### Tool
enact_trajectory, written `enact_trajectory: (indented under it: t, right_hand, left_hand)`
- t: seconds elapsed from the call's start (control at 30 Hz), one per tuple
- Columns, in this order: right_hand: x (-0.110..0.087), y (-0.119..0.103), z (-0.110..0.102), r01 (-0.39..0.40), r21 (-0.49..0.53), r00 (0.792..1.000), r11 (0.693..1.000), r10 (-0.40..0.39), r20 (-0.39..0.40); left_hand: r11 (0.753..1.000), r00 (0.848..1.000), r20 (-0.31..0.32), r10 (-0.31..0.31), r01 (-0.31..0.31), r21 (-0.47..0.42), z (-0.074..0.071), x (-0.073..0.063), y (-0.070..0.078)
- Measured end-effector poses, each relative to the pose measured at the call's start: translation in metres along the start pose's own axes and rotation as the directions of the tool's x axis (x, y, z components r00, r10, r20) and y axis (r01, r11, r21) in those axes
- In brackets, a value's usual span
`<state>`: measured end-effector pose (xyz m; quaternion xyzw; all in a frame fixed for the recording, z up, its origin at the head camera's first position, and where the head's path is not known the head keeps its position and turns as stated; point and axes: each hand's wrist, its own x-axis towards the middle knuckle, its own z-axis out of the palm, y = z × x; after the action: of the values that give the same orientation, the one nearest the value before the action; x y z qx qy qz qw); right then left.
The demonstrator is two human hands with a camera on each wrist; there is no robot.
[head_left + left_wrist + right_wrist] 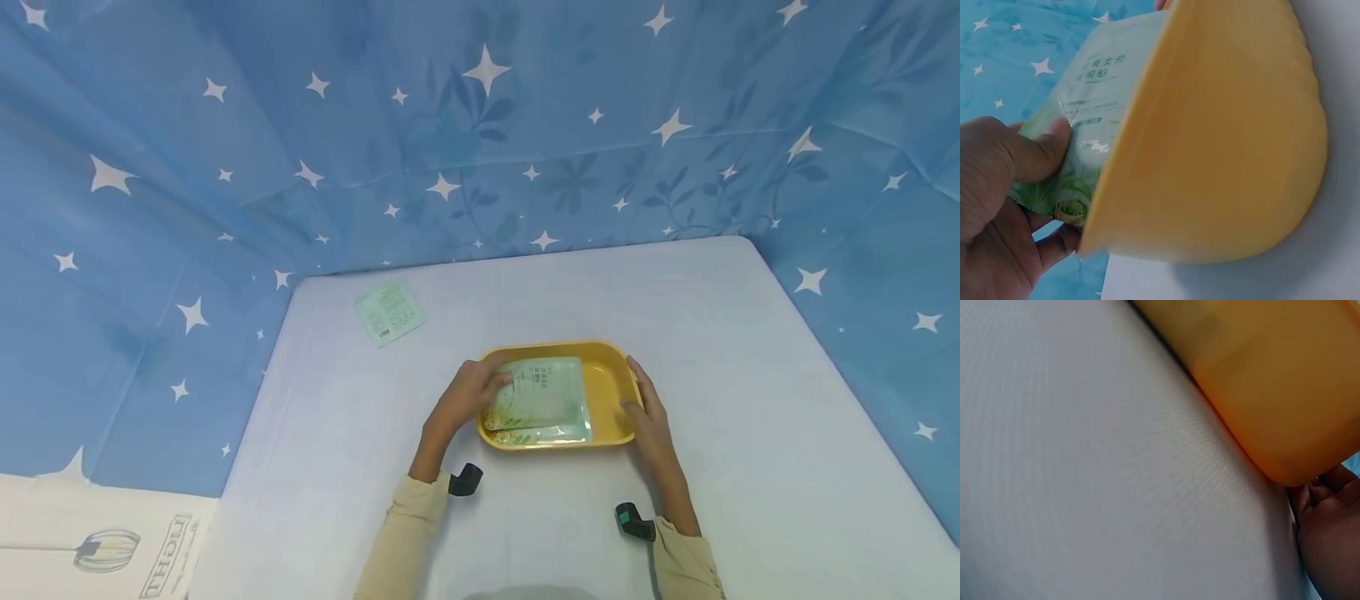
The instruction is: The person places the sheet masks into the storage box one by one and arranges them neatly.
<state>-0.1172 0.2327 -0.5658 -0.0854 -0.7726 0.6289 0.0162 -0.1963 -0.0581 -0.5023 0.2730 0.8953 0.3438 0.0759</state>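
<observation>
A yellow plastic basin [611, 392] sits on the white table in front of me. Inside it a pale green sachet [534, 387] with printed leaves and flowers overlaps a second similar sachet [567, 433]. My left hand [467, 390] is at the basin's left end. In the left wrist view its thumb [1050, 147] lies over the edge of the upper sachet [1100, 94], with fingers behind it, pinching it. My right hand [652, 421] holds the basin's right end, thumb inside the rim and fingers along the outside.
Another pale green sachet [390, 312], printed with small text and a barcode, lies flat at the table's back left. Blue cloth with white stars [442, 185] hangs behind and beside the white table [750, 375]. A white printed cloth [105, 542] shows at lower left.
</observation>
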Motion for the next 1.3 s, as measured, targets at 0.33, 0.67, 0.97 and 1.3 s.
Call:
enact_trajectory:
  t: [0.33, 0.67, 0.97, 1.3]
  right_hand:
    - [-0.003, -0.003, -0.002, 0.017, -0.024, 1.0, 1.0, -0.017, 0.008]
    - [-0.008, -0.001, 0.0, 0.052, -0.006, 0.998, 0.999, -0.052, 0.029]
    - [-0.005, -0.002, -0.001, 0.022, -0.026, 1.0, 0.999, -0.022, -0.015]
    - [-0.004, -0.003, 0.0, 0.002, -0.03, 1.0, 1.0, -0.002, -0.014]
  left_hand:
    - [0.974, 0.999, -0.019, 0.037, -0.031, 0.223, 0.017, -0.007, 0.008]
    - [0.862, 0.986, -0.021, 0.166, -0.135, 0.488, 0.032, -0.013, 0.003]
    - [0.798, 0.993, 0.001, 0.118, -0.096, 0.594, 0.033, -0.011, 0.008]
    - [0.772, 0.991, -0.039, 0.125, -0.073, 0.631, 0.038, -0.009, 0.005]
